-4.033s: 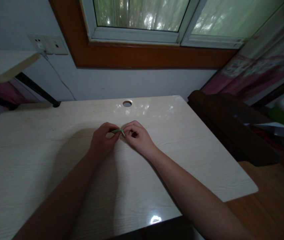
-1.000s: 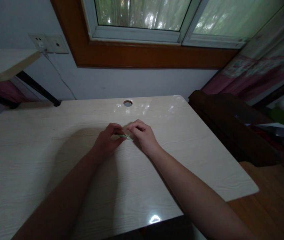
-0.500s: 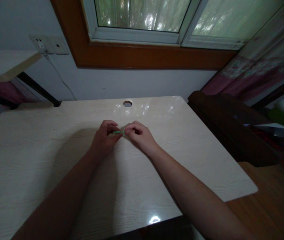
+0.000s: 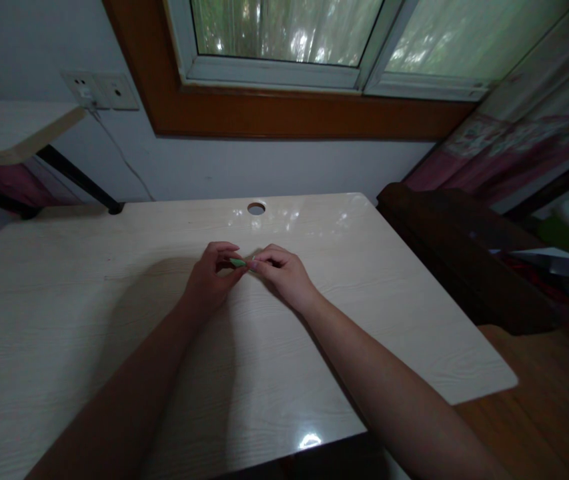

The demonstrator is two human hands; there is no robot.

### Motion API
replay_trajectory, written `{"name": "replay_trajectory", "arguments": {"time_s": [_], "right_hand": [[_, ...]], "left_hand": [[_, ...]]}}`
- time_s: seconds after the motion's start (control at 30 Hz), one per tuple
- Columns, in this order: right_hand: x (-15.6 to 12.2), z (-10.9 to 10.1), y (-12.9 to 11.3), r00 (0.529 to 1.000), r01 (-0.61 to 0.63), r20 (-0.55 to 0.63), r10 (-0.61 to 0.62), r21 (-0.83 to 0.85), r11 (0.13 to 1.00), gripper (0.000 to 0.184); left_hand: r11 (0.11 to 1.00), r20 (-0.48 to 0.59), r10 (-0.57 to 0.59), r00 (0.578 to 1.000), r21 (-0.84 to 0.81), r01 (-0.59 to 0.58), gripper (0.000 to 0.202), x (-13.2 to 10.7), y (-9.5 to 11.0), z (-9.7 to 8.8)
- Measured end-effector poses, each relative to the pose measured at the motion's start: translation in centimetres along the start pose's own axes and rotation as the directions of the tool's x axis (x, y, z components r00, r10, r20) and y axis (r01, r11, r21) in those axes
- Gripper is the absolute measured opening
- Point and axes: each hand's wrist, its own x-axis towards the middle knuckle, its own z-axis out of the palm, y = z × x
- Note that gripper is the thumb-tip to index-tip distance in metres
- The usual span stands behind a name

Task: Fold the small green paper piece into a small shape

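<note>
A small green strip (image 4: 237,262), thin and folded, sits between the fingertips of both hands just above the pale wooden desk (image 4: 114,320). My left hand (image 4: 210,279) pinches its left end with thumb and forefinger. My right hand (image 4: 284,275) pinches the right end, its fingers curled in. The two hands meet at the middle of the desk, wrists resting low over the surface. Most of the strip is hidden by the fingers.
A round cable hole (image 4: 256,209) lies at the desk's far edge. A dark wooden piece of furniture (image 4: 454,253) stands to the right with dim items on it. A wall socket (image 4: 99,90) and a window (image 4: 314,40) are behind; a shelf (image 4: 9,130) sticks out at left.
The hands have stayed at the same spot on the desk. The green strip has shifted between the fingertips, and less of it shows now than a second ago.
</note>
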Motion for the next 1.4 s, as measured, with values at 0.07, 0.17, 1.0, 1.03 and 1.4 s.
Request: {"name": "replay_trajectory", "arguments": {"time_s": [0.07, 0.17, 1.0, 1.03, 1.4], "right_hand": [[0.0, 0.1, 0.0, 1.000, 0.003, -0.006, -0.003, -0.018, 1.000, 0.014], [-0.1, 0.1, 0.1, 1.000, 0.007, -0.020, -0.008, -0.057, 0.998, 0.016], [-0.4, -0.1, -0.5, 0.997, 0.061, 0.051, -0.065, 0.078, 0.995, 0.014], [-0.4, -0.1, -0.5, 0.997, 0.062, 0.049, -0.065, 0.065, 0.996, 0.015], [0.1, -0.5, 0.2, 0.995, 0.000, -0.104, -0.001, -0.013, 1.000, 0.018]], "left_hand": [[1.000, -0.012, -0.005, 1.000, -0.005, 0.005, 0.041, 0.0, 0.1, 0.0], [1.000, -0.020, 0.001, 1.000, -0.022, -0.001, 0.040, 0.0, 0.2, 0.0], [0.986, 0.065, -0.082, 0.994, -0.137, 0.091, 0.037, 0.1, 1.3, 0.0], [0.988, 0.063, -0.081, 0.995, -0.129, 0.089, 0.037, 0.0, 1.2, 0.0], [1.000, -0.002, 0.005, 1.000, 0.000, -0.005, 0.032, 0.0, 0.6, 0.2]]}}
